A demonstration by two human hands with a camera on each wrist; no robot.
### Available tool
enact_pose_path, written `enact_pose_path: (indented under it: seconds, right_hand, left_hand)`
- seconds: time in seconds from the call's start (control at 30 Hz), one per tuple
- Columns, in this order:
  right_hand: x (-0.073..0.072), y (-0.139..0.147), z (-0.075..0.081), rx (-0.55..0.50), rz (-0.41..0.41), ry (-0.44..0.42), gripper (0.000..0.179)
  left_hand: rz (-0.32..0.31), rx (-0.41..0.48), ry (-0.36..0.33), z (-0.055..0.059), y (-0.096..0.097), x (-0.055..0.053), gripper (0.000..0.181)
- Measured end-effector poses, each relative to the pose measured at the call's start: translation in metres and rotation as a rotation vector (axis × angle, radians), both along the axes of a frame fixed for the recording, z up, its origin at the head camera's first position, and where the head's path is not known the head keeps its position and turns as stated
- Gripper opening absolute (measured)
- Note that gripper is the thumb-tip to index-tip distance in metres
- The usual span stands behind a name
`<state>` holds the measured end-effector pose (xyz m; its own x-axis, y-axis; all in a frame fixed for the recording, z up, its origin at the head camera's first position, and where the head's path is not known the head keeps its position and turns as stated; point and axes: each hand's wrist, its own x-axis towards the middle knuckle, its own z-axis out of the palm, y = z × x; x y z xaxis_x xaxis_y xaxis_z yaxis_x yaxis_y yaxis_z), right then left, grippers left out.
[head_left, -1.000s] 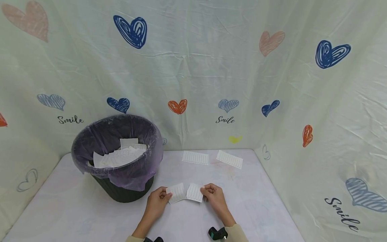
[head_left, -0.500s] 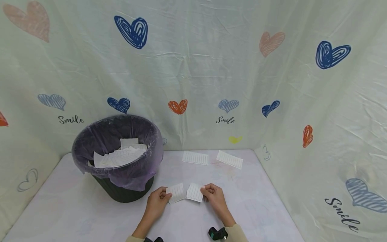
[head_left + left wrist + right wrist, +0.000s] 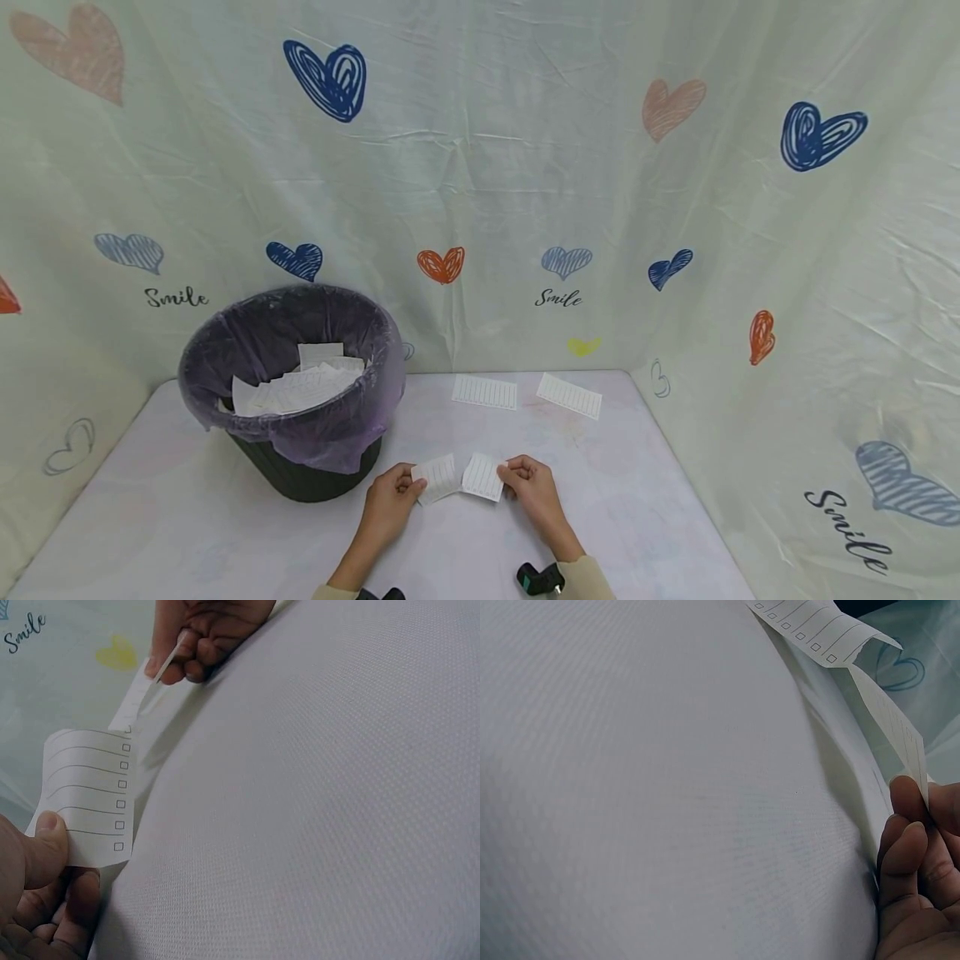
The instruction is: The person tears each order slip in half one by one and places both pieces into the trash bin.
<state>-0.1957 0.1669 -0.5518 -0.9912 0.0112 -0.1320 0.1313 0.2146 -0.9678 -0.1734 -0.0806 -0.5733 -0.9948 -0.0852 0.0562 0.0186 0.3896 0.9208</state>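
A small white checklist sheet with printed lines and checkboxes is torn across its middle. Its left part (image 3: 437, 479) and right part (image 3: 482, 477) meet only near the checkbox edge, with a ragged gap above. My left hand (image 3: 390, 497) pinches the left part's outer edge; the left wrist view shows the thumb (image 3: 51, 838) lying on top. My right hand (image 3: 536, 492) pinches the right part between thumb and fingertips, and that part (image 3: 892, 724) is tilted steeply in the right wrist view. Both hands are just above the table.
A dark bin (image 3: 300, 471) with a purple liner (image 3: 225, 342) stands left, holding many paper pieces (image 3: 307, 387). Two whole checklist sheets (image 3: 485, 392) lie at the table's back. A heart-printed curtain (image 3: 495, 183) surrounds the white table (image 3: 615, 500).
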Motion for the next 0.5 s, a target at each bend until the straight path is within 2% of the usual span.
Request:
enact_pose_path:
  seconds: [0.1,0.3,0.4,0.5]
  right_hand:
    - [0.005,-0.002,0.011,-0.014,0.001,0.008,0.016]
    - [0.005,-0.002,0.010,-0.011,0.009,0.024,0.017]
    - [0.002,-0.001,0.006,-0.009,0.003,0.007,0.016]
    - [-0.005,0.002,-0.007,-0.007,-0.008,-0.006,0.016]
  left_hand:
    - [0.002,-0.001,0.004,0.000,0.000,0.000,0.018]
    - [0.001,0.004,0.001,0.000,-0.001,0.000,0.018]
    - [0.002,0.006,0.001,0.000,-0.001,0.001,0.018]
    - [0.003,0.010,0.004,0.000,-0.001,0.001,0.018]
